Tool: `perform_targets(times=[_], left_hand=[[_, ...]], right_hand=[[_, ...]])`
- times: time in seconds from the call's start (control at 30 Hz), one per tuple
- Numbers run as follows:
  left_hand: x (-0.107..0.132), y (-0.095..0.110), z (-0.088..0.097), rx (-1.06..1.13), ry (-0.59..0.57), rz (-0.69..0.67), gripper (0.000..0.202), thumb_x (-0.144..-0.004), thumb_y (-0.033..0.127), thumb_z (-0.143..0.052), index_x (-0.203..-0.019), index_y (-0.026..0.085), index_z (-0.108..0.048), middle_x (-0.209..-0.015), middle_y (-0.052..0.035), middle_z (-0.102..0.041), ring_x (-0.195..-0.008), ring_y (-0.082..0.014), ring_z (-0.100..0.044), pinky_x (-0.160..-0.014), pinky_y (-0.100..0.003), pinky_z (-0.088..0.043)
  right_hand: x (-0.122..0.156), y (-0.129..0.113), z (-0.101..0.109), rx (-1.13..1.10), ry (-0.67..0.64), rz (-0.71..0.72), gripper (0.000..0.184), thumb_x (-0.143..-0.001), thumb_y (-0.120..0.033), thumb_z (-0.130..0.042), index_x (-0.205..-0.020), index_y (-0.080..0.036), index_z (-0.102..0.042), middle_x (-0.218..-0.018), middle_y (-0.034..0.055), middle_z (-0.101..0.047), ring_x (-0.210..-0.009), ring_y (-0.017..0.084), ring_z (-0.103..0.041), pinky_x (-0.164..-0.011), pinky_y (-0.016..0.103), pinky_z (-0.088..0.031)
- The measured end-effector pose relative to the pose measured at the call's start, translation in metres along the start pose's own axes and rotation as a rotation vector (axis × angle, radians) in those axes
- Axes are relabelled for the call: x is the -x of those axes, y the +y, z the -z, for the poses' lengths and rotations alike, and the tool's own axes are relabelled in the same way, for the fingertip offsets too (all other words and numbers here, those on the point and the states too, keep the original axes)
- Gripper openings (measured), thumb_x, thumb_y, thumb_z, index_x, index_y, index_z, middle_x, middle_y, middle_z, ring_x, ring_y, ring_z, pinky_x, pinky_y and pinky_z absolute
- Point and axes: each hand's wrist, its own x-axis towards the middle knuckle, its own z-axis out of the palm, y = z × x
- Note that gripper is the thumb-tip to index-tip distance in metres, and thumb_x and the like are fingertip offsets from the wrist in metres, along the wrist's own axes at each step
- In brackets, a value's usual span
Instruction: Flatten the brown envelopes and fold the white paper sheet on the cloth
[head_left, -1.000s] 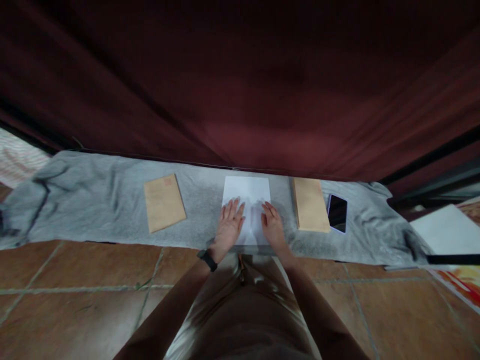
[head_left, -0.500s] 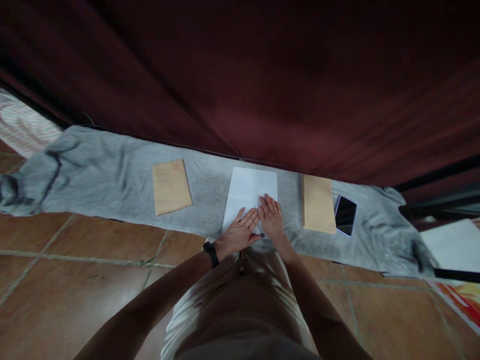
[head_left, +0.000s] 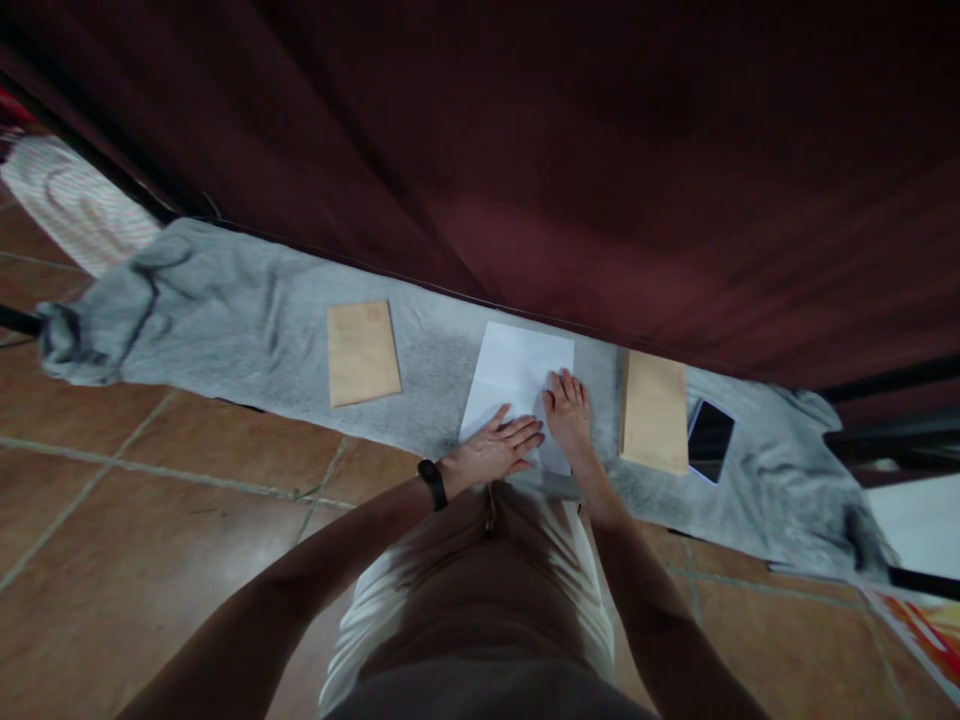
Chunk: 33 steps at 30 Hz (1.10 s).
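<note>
A white sheet of paper point(head_left: 517, 360) lies on the grey cloth in front of me, with a faint crease across it. My left hand point(head_left: 496, 447) rests flat on its lower left part, fingers stretched toward the right. On the right side of the sheet lies my right hand point(head_left: 568, 412), palm down with the fingers extended forward. Both hands touch the paper and hold nothing. To the left is a single brown envelope point(head_left: 364, 353). A stack of brown envelopes point(head_left: 654, 412) sits to the right of my right hand.
A phone point(head_left: 710, 440) with a pale purple edge lies right of the stack. The grey cloth point(head_left: 225, 320) covers a long narrow surface above the tiled floor point(head_left: 135, 560). Dark red fabric point(head_left: 510, 170) rises along the far edge. White sheets point(head_left: 919, 520) show at far right.
My hands have moved apart: the right hand has slid to the right side of the paper, and the left stays on the lower part. The whole view has tilted slightly.
</note>
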Motion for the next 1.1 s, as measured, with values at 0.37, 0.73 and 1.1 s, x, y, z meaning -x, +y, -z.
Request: perform_targets(times=[0.37, 0.73, 1.1], left_hand=[[-0.001, 0.001, 0.001, 0.085, -0.001, 0.041, 0.051, -0.104, 0.049, -0.05, -0.149, 0.025, -0.053, -0.154, -0.0097, -0.056, -0.151, -0.0239, -0.04, -0.131, -0.051, -0.012], [-0.012, -0.015, -0.002, 0.158, 0.129, 0.223, 0.05, -0.108, 0.032, -0.032, -0.154, 0.016, -0.046, -0.159, -0.011, -0.051, -0.149, -0.0189, -0.043, -0.127, -0.04, -0.028], [-0.055, -0.064, -0.024, 0.027, 0.153, 0.453, 0.061, -0.104, 0.031, -0.029, -0.161, 0.009, -0.033, -0.167, -0.0165, -0.035, -0.158, -0.0261, -0.024, -0.13, -0.05, -0.019]], right_hand=[[0.0, -0.025, -0.008, -0.138, -0.152, 0.233, 0.049, -0.109, -0.031, -0.034, -0.154, -0.019, -0.049, -0.166, 0.0104, -0.039, -0.154, 0.025, -0.034, -0.126, 0.05, -0.025], [-0.036, -0.018, -0.01, -0.023, -0.139, 0.158, 0.05, -0.11, -0.035, -0.034, -0.158, -0.023, -0.044, -0.168, 0.0079, -0.035, -0.155, 0.027, -0.032, -0.127, 0.051, -0.021], [-0.046, -0.019, -0.018, -0.03, -0.081, 0.066, 0.051, -0.109, -0.033, -0.034, -0.158, -0.023, -0.043, -0.167, 0.0085, -0.035, -0.154, 0.027, -0.036, -0.127, 0.051, -0.024]])
